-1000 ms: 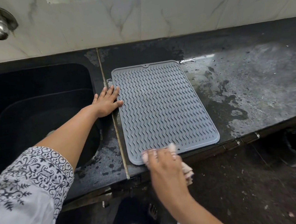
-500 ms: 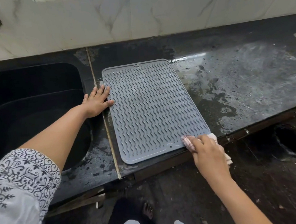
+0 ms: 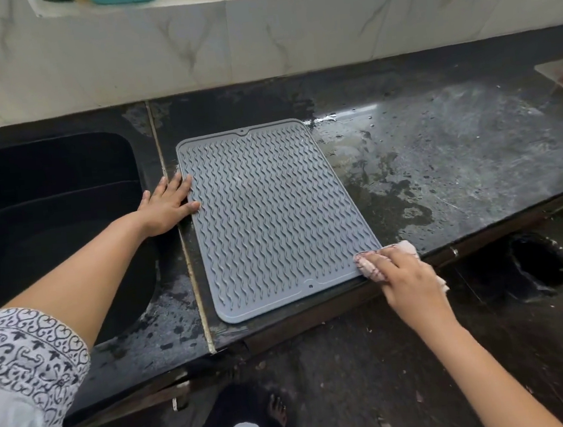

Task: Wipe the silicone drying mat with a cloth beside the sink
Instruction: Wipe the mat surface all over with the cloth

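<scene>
Left grip (image 3: 166, 207), spread flat, pressed left edge of mat (image 3: 266, 214), right grip (image 3: 406, 280) clamped cloth (image 3: 405, 246) against its near right corner

1. No text, label, brand, number or sign can be read anywhere in the view.
</scene>
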A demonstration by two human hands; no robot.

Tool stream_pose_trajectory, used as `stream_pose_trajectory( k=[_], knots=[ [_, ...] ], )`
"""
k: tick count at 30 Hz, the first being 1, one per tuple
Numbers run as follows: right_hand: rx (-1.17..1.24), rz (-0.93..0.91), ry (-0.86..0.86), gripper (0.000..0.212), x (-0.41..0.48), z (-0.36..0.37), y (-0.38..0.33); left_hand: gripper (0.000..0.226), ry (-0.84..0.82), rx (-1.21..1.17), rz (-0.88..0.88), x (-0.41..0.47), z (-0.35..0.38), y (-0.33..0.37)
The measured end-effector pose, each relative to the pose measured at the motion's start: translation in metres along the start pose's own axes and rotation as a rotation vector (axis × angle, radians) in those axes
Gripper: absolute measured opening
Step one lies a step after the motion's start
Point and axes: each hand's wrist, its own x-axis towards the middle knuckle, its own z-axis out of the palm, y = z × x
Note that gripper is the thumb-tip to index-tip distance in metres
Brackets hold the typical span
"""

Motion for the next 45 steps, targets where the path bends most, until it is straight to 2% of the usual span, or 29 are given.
stream_pose_trajectory(
  k=[2,4,6,7,9,12,16,19,25,31,34,36,38,39,43,45],
  knots=[
    [0.01,0.081,-0.038,0.041,0.008,-0.007,0.003,0.07,0.01,0.02,-0.008,0.001,-0.001,0.0],
    [-0.003,0.279,-0.029,0.029,0.023,-0.014,0.004,0.072,0.029,0.052,-0.009,0.002,-0.004,0.001],
    [0.039,0.452,0.091,0.025,0.043,-0.028,-0.001,0.078,0.081,0.1,0.019,0.0,-0.001,0.003],
    [0.104,0.464,0.16,0.026,0.061,-0.034,-0.011,0.085,0.119,0.119,0.033,0.0,-0.002,0.001],
    [0.251,0.372,0.221,0.028,0.11,-0.044,-0.048,0.105,0.168,0.142,0.07,0.002,-0.01,-0.002],
    [0.428,0.132,0.18,0.025,0.196,-0.041,-0.128,0.128,0.174,0.216,0.1,0.012,-0.029,-0.006],
    [0.316,-0.127,0.183,0.021,0.29,-0.011,-0.221,0.145,0.135,0.273,0.109,0.04,-0.046,-0.007],
    [0.146,-0.25,0.082,0.023,0.317,0.024,-0.256,0.148,0.069,0.212,0.094,0.054,-0.045,-0.012],
    [0.014,-0.378,0.08,0.033,0.326,0.044,-0.22,0.138,0.073,0.184,0.114,0.056,-0.038,-0.019],
    [-0.021,-0.045,0.078,0.029,0.345,0.026,-0.125,0.138,0.029,0.151,0.123,0.053,-0.042,-0.017],
    [0.032,0.095,0.158,0.025,0.356,0.018,-0.119,0.138,-0.014,0.129,0.141,0.052,-0.047,-0.018],
    [-0.006,-0.008,0.205,0.029,0.356,0.021,-0.12,0.137,-0.056,0.112,0.157,0.051,-0.051,-0.02],
    [-0.078,-0.152,0.152,0.036,0.351,0.024,-0.108,0.138,-0.093,0.106,0.151,0.051,-0.055,-0.019],
    [-0.088,-0.159,0.13,0.039,0.351,0.024,-0.097,0.139,-0.103,0.104,0.144,0.051,-0.055,-0.018],
    [-0.045,0.111,0.074,0.032,0.36,0.012,-0.074,0.139,-0.108,0.101,0.127,0.049,-0.056,-0.015],
    [0.014,0.172,0.131,0.027,0.361,0.004,-0.095,0.139,-0.103,0.1,0.123,0.049,-0.056,-0.016]
  ],
)
